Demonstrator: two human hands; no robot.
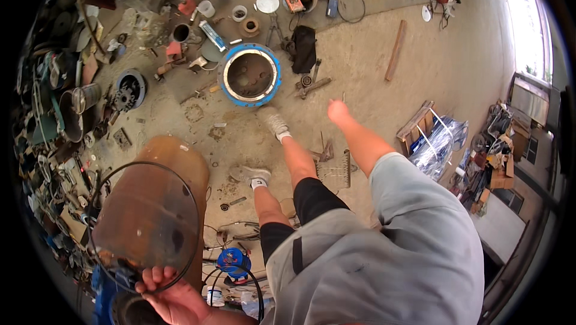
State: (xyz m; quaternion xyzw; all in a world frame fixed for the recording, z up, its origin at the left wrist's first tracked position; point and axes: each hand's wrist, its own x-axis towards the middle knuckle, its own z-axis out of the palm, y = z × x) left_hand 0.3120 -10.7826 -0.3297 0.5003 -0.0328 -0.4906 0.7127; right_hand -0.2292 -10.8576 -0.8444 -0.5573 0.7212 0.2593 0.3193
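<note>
At the lower left, my left hand (171,295) grips the lower rim of a large, thin dark ring (144,162), with fingers curled over it. The ring hangs over a big rusty-brown cylinder (189,163), which shows through its middle. My right hand (339,112) is reached out ahead over the floor, closed. A thin, short sliver stands up from it, too small to name. Ahead of my feet lies a round blue-rimmed flange (279,74) with a pale inner ring and a dark, dirty inside; neither hand touches it.
Tools and a black cloth (304,49) lie beside the flange. Metal parts crowd the left side. A wooden bar (395,50) lies ahead on the right, with a plastic-wrapped bundle (441,145) nearer. A blue cable reel (234,261) stands by my left leg.
</note>
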